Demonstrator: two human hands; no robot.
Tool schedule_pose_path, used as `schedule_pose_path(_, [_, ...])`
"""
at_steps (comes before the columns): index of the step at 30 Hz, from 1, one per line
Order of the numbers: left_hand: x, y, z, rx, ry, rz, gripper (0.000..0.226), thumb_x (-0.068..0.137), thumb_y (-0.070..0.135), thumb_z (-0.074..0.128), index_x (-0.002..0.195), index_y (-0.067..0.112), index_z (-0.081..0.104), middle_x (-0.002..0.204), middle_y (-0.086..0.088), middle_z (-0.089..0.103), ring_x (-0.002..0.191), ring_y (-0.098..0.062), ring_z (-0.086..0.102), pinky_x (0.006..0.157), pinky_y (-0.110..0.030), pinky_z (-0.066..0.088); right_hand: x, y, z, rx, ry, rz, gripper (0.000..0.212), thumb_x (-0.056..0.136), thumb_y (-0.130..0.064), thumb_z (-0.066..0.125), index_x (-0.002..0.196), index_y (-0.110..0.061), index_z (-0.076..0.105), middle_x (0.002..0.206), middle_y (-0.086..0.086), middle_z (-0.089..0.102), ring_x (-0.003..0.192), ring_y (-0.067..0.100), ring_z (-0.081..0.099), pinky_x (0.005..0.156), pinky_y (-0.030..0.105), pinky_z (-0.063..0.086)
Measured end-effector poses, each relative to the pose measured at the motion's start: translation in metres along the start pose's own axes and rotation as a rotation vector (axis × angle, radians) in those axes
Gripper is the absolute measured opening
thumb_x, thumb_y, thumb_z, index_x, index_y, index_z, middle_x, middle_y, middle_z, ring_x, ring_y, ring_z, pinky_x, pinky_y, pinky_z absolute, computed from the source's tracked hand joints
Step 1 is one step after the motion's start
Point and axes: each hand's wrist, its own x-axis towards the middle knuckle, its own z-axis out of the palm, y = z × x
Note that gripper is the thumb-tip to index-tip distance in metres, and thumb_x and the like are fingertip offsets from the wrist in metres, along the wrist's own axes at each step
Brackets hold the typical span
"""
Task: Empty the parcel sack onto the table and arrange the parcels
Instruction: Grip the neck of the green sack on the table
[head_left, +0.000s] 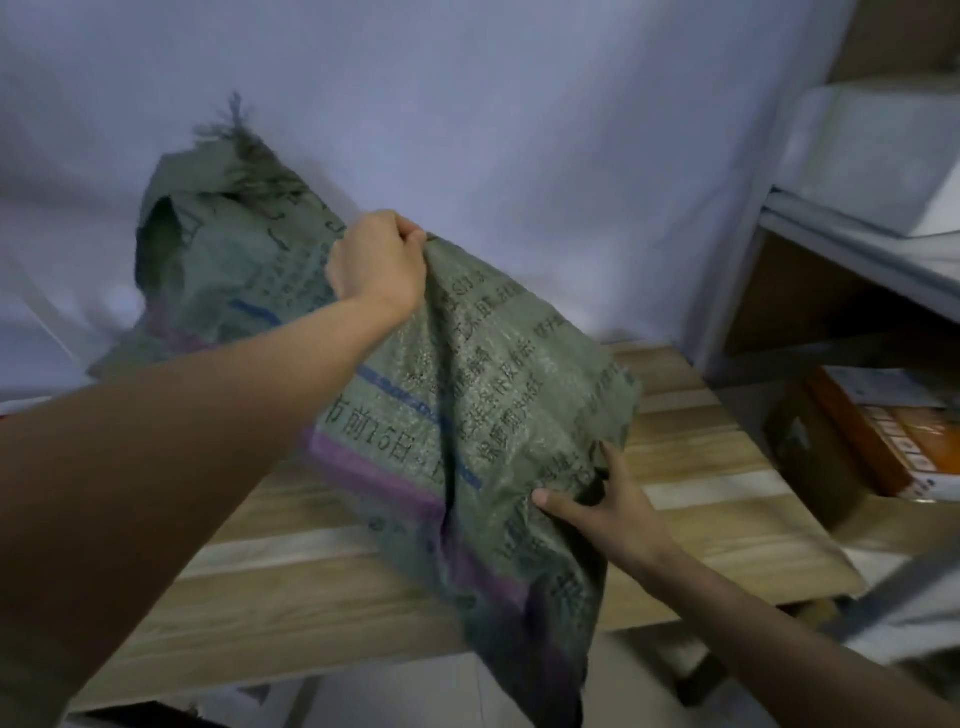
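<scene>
A green woven parcel sack with purple and blue stripes and printed characters lies bulging across the wooden table. Its frayed end points up at the far left near the wall, and its lower end hangs over the table's front edge. My left hand pinches a fold of the sack's upper side and lifts it. My right hand grips the fabric lower down on the right side. No parcels show; whatever fills the sack is hidden inside.
A white wall stands behind the table. At the right is a metal shelf rack with a white box on top and cardboard and orange boxes below. Light floor shows under the table's front edge.
</scene>
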Motion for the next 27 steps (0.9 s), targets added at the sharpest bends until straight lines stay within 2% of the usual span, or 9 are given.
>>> schedule_pose_path(5, [-0.009, -0.015, 0.018, -0.123, -0.076, -0.111, 0.021, 0.094, 0.039, 0.059, 0.104, 0.026, 0.072, 0.108, 0.003, 0.072, 0.103, -0.022, 0.065, 0.081, -0.030, 0.043, 0.015, 0.011, -0.026, -0.114, 0.187, 0.005, 0.101, 0.069, -0.051, 0.084, 0.150, -0.016, 0.034, 0.144, 0.007, 0.046, 0.133, 0.026, 0.046, 0.111, 0.046, 0.041])
schedule_pose_path(8, [-0.038, -0.036, 0.034, 0.078, -0.262, 0.003, 0.060, 0.085, 0.053, 0.067, 0.133, 0.021, 0.053, 0.136, -0.005, 0.054, 0.124, -0.028, 0.052, 0.106, -0.043, 0.036, 0.022, 0.016, -0.023, -0.206, 0.170, 0.046, 0.083, 0.083, -0.032, 0.076, 0.151, -0.013, 0.032, 0.143, 0.016, 0.040, 0.132, 0.034, 0.042, 0.113, 0.043, 0.037])
schedule_pose_path(12, [-0.099, -0.048, 0.041, 0.260, -0.305, 0.397, 0.098, 0.070, 0.070, 0.068, 0.150, 0.027, 0.031, 0.154, -0.006, 0.030, 0.142, -0.029, 0.028, 0.119, -0.050, 0.020, 0.024, 0.018, -0.019, -0.260, 0.132, 0.031, 0.086, 0.085, -0.035, 0.074, 0.154, -0.014, 0.027, 0.149, 0.015, 0.034, 0.136, 0.034, 0.037, 0.115, 0.041, 0.032])
schedule_pose_path(15, [-0.127, -0.048, 0.047, 0.474, -0.397, 0.736, 0.099, 0.070, 0.078, 0.059, 0.152, 0.030, 0.030, 0.159, -0.004, 0.026, 0.147, -0.028, 0.021, 0.122, -0.050, 0.007, 0.024, 0.021, -0.024, -0.226, 0.125, 0.029, 0.092, 0.083, -0.037, 0.078, 0.154, -0.011, 0.026, 0.150, 0.013, 0.032, 0.138, 0.030, 0.038, 0.115, 0.038, 0.032])
schedule_pose_path(17, [-0.132, -0.049, 0.051, 0.592, -0.516, 0.743, 0.092, 0.077, 0.079, 0.050, 0.153, 0.030, 0.028, 0.162, 0.001, 0.021, 0.150, -0.022, 0.014, 0.123, -0.048, 0.004, 0.022, 0.027, -0.030, -0.173, 0.135, 0.042, 0.095, 0.078, -0.044, 0.080, 0.152, -0.009, 0.031, 0.148, 0.012, 0.036, 0.136, 0.029, 0.041, 0.115, 0.040, 0.035])
schedule_pose_path(19, [-0.134, -0.052, 0.055, 0.654, -0.592, 0.677, 0.086, 0.085, 0.073, 0.046, 0.154, 0.028, 0.022, 0.165, 0.002, 0.009, 0.152, -0.020, 0.003, 0.122, -0.048, 0.003, 0.020, 0.037, -0.036, -0.101, 0.144, 0.070, 0.090, 0.073, -0.055, 0.079, 0.142, -0.008, 0.044, 0.138, 0.008, 0.050, 0.127, 0.026, 0.051, 0.106, 0.041, 0.045])
schedule_pose_path(22, [-0.139, -0.053, 0.060, 0.691, -0.600, 0.670, 0.084, 0.090, 0.068, 0.044, 0.156, 0.025, 0.015, 0.166, -0.001, 0.000, 0.152, -0.022, -0.006, 0.123, -0.047, 0.003, 0.010, 0.051, -0.046, -0.033, 0.047, 0.158, 0.047, 0.082, -0.045, 0.077, 0.112, -0.015, 0.057, 0.106, -0.002, 0.062, 0.100, 0.017, 0.060, 0.084, 0.031, 0.049])
schedule_pose_path(25, [-0.145, -0.048, 0.062, 0.671, -0.586, 0.651, 0.083, 0.090, 0.064, 0.048, 0.156, 0.023, 0.018, 0.166, -0.002, 0.003, 0.152, -0.023, -0.003, 0.123, -0.045, 0.000, 0.007, 0.066, -0.056, -0.026, -0.070, 0.232, 0.028, 0.083, -0.036, 0.078, 0.090, -0.011, 0.068, 0.090, 0.003, 0.070, 0.077, 0.014, 0.063, 0.066, 0.027, 0.051])
schedule_pose_path(27, [-0.151, -0.045, 0.063, 0.643, -0.555, 0.635, 0.080, 0.089, 0.061, 0.053, 0.154, 0.023, 0.024, 0.165, -0.003, 0.008, 0.152, -0.024, 0.000, 0.123, -0.044, 0.000, 0.010, 0.072, -0.061, -0.047, -0.054, 0.250, 0.022, 0.083, -0.027, 0.080, 0.081, -0.006, 0.071, 0.086, 0.009, 0.073, 0.071, 0.017, 0.065, 0.067, 0.036, 0.055])
